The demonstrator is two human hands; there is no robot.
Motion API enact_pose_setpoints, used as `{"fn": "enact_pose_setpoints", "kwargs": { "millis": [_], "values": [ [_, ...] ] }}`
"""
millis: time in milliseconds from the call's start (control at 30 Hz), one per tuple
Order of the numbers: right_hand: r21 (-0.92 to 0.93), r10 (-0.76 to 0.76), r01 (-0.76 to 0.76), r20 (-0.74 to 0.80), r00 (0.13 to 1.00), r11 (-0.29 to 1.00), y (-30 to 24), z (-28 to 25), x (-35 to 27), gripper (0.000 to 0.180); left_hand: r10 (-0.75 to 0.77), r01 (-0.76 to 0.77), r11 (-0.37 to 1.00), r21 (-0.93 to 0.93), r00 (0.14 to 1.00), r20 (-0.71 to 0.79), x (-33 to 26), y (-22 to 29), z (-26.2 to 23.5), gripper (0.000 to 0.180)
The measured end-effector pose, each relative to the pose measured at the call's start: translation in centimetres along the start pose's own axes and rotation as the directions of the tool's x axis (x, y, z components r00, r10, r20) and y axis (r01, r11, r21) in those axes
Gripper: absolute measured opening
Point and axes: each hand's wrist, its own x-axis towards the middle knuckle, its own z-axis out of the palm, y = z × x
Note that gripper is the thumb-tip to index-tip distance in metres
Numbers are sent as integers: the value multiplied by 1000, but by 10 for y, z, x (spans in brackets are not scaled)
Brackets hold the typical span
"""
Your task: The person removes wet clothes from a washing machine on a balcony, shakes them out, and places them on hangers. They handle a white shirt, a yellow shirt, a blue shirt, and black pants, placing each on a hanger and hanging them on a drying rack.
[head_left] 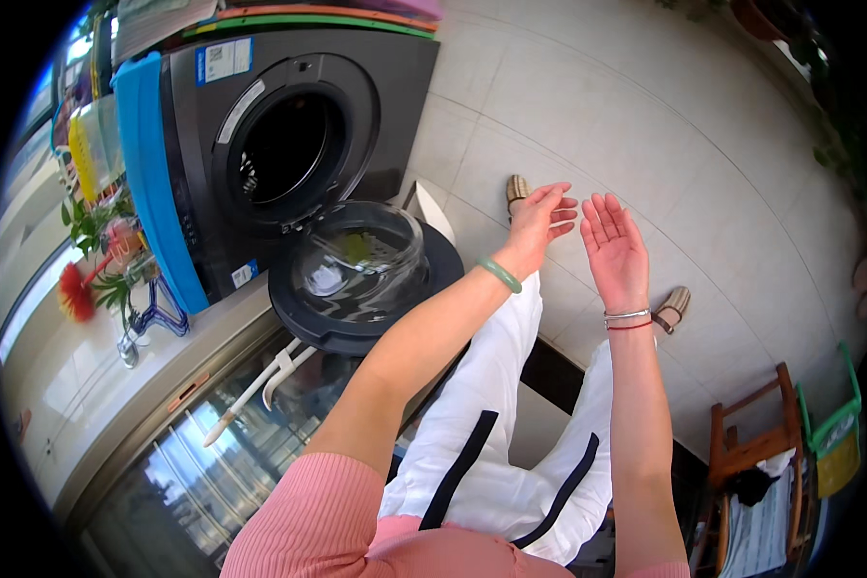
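Note:
Both of my hands are held out in the air before me, with nothing in them. My left hand (541, 223), with a green bangle (501, 275) at the wrist, has its fingers apart and slightly curled. Just right of it, my right hand (615, 246) is turned palm up with its fingers stretched out; a silver bracelet and a red cord circle that wrist. To the left stands a dark grey front-loading washing machine (391, 106). Its round glass door (356, 260) hangs open toward me, nearest my left forearm. The drum opening (284, 149) looks dark inside.
A blue cover (154, 183) lies along the machine's left side. Blue hangers (161, 310), plants and a red brush (75, 292) are on the sill at left. A white-handled tool (260, 387) lies below the door. A wooden chair (785, 414) and green chair (850, 414) stand at lower right.

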Motion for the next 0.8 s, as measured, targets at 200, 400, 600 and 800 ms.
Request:
{"fn": "enact_pose_setpoints", "kwargs": {
  "millis": [200, 400, 600, 800],
  "values": [
    [-168, 286, -266, 105, 952, 949, 169, 91, 98, 42, 264, -285, 959, 7, 877, -403, 49, 140, -240, 30],
    [-218, 436, -412, 73, 897, 885, 269, 116, 151, 40, 259, -486, 872, -53, 552, -792, 104, 224, -465, 48],
    [-248, 480, -471, -29, 877, 847, 313, 100, 180, 40, 164, -554, 827, -89, 390, -906, 137, 262, -555, 64],
    [-240, 507, -508, -71, 859, 827, 341, 94, 197, 38, 181, -623, 781, -44, 293, -939, 157, 276, -591, 77]
  ]
}}
